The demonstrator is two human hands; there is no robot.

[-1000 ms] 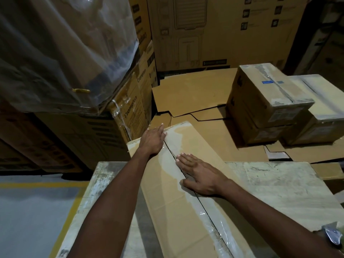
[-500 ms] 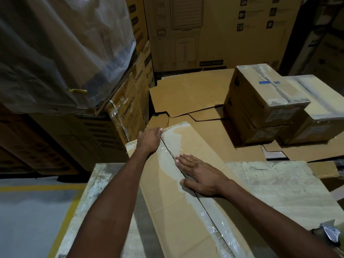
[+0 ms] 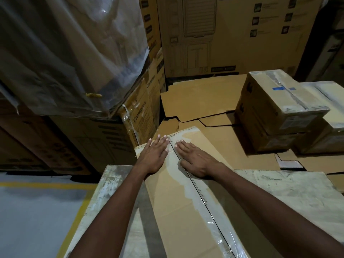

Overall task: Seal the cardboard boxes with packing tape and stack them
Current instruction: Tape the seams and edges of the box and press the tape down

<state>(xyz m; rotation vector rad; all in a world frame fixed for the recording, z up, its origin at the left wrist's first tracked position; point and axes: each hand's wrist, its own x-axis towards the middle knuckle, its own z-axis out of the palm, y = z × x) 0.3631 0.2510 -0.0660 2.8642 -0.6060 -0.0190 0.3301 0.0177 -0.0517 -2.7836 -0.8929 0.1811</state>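
Observation:
A long cardboard box point(image 3: 173, 216) lies on the worn table point(image 3: 290, 190) in front of me, its far end overhanging the table. Clear packing tape point(image 3: 202, 196) runs along its centre seam. My left hand point(image 3: 154, 155) lies flat on the left flap near the far end, fingers straight. My right hand point(image 3: 195, 159) presses flat on the right flap just across the seam, fingertips beside the tape. Both hands hold nothing.
Two taped boxes point(image 3: 279, 107) are stacked at the right on flattened cardboard sheets point(image 3: 201, 97). Tall printed cartons point(image 3: 229, 34) stand behind. Plastic-wrapped goods point(image 3: 65, 49) loom at the left over more cartons. A yellow floor line point(image 3: 74, 220) runs beside the table.
My right hand has slid forward along the seam to the far end, level with my left hand. The left hand has barely moved.

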